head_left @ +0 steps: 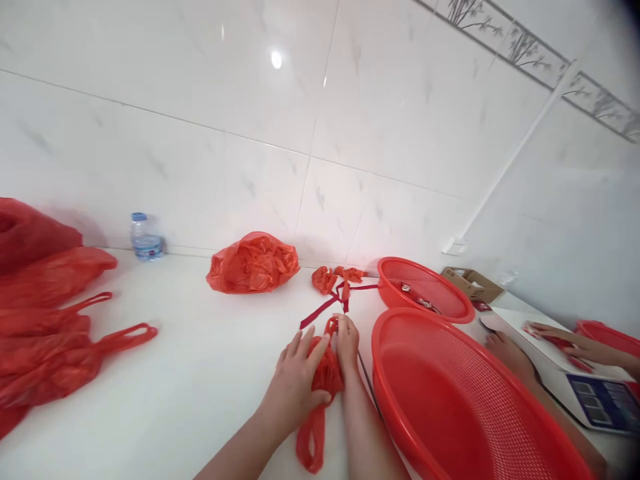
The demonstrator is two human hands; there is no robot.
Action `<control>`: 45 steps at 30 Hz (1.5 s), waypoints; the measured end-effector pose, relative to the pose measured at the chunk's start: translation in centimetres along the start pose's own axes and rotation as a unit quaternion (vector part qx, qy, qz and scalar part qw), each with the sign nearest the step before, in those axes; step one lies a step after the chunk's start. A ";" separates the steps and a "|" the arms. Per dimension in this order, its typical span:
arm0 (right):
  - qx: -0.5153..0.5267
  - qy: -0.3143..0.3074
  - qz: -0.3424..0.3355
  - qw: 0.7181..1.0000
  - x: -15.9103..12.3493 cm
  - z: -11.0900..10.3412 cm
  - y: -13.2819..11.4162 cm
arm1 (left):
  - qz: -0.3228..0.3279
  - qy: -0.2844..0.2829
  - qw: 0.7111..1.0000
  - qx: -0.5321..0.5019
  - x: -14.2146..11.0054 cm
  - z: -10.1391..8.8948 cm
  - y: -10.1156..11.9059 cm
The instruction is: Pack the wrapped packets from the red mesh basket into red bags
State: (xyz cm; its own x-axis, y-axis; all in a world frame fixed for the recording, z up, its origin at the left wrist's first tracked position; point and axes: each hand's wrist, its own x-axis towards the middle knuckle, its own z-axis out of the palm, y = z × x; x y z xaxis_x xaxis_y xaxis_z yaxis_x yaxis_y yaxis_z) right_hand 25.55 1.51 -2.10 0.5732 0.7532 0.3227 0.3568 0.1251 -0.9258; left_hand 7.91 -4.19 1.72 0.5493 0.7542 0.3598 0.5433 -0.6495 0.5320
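Observation:
A small red plastic bag (pixel 327 373) lies on the white table in front of me, one loop handle stretching toward me and the other away. My left hand (pixel 297 377) rests over its left side, with fingers spread and the thumb against the bag. On the far right side, my right hand (pixel 346 343) has its fingers curled at the upper handle and pinches it. Just beyond my fingertips are dark red ribbon strips (pixel 320 312) and crumpled red plastic pieces (pixel 324 280).
Two red mesh baskets stand on the right, the nearer basket (pixel 383 380) close to my right forearm, the farther basket (pixel 425 267) holding small wrapped items. Red bags (pixel 50 347) pile up left. A water bottle (pixel 147 239), another red bag (pixel 253 263), a co-worker's hands and a scale (pixel 600 403) are around.

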 end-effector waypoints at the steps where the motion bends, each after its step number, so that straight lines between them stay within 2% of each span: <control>1: 0.000 0.004 0.007 1.000 0.2 -0.1 0.3 | -0.005 -0.022 1.000 0.002 -0.2 0.0 -0.4; 3: -0.008 0.008 0.033 0.999 0.4 -0.2 0.9 | -0.024 -0.043 0.999 0.003 -1.2 -0.7 -1.0; 6: -0.012 -0.016 0.062 0.998 0.7 -0.3 1.6 | -0.092 -0.029 0.995 -0.011 -3.1 -3.7 -1.8; 8: -0.069 -0.028 0.069 0.995 0.9 -0.4 1.8 | -0.142 0.005 0.989 -0.028 -4.4 -6.3 -2.3; 12: -0.106 -0.044 0.090 0.989 1.1 -0.7 2.1 | -0.214 0.107 0.971 -0.011 -7.1 -11.3 -3.6; 18: -0.145 -0.064 0.078 0.984 1.0 -0.7 2.4 | -0.262 0.209 0.939 0.073 -10.5 -16.5 -7.5; 21: -0.151 -0.061 0.075 0.984 0.8 -0.6 2.1 | -0.281 0.289 0.903 0.149 -11.6 -19.9 -9.5; 23: -0.142 -0.062 0.072 0.985 0.6 -0.6 1.9 | -0.278 0.363 0.863 0.213 -12.2 -22.5 -10.3; 25: -0.137 -0.066 0.070 0.986 0.6 -0.5 1.7 | -0.287 0.430 0.810 0.277 -12.8 -24.6 -11.0; 27: -0.135 -0.067 0.071 0.986 0.5 -0.3 1.6 | -0.305 0.474 0.753 0.340 -13.6 -25.7 -12.1; 28: -0.132 -0.067 0.070 0.986 0.5 -0.3 1.6 | -0.321 0.467 0.736 0.370 -14.2 -25.7 -12.9; 30: -0.122 -0.065 0.068 0.988 0.4 -0.1 1.5 | -0.376 0.407 0.730 0.400 -15.3 -24.9 -15.2; 32: -0.114 -0.062 0.064 0.989 0.3 0.0 1.3 | -0.434 0.285 0.762 0.387 -16.5 -23.3 -17.8; 33: -0.114 -0.062 0.063 0.990 0.2 0.0 1.1 | -0.458 0.235 0.769 0.379 -17.0 -22.5 -19.0; 36: -0.124 -0.066 0.067 0.988 0.1 0.1 0.6 | -0.464 0.196 0.772 0.388 -17.8 -21.4 -21.5; 39: -0.132 -0.074 0.075 0.986 0.1 0.0 0.3 | -0.472 0.206 0.776 0.365 -16.9 -21.4 -21.6; 41: -0.137 -0.076 0.067 0.985 0.0 0.0 0.1 | -0.440 0.260 0.778 0.364 -15.6 -20.7 -20.6; 43: -0.159 -0.079 0.051 0.983 -0.3 0.3 -0.1 | -0.340 0.341 0.787 0.385 -13.7 -18.6 -19.1; 44: -0.175 -0.084 0.043 0.980 -0.6 0.6 -0.2 | -0.268 0.373 0.802 0.381 -12.7 -17.2 -18.3; 45: -0.189 -0.092 0.032 0.977 -0.8 0.9 -0.4 | -0.185 0.372 0.832 0.369 -11.7 -15.5 -17.4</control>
State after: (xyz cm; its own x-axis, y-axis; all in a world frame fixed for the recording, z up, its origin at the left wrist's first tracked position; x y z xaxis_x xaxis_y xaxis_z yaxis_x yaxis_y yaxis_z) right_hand 24.23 1.43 -2.19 0.4738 0.8591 0.1933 0.5907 -0.1474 -0.7933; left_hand -17.79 -0.22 0.18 -0.1370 0.5891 0.7964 0.9800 -0.0365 0.1955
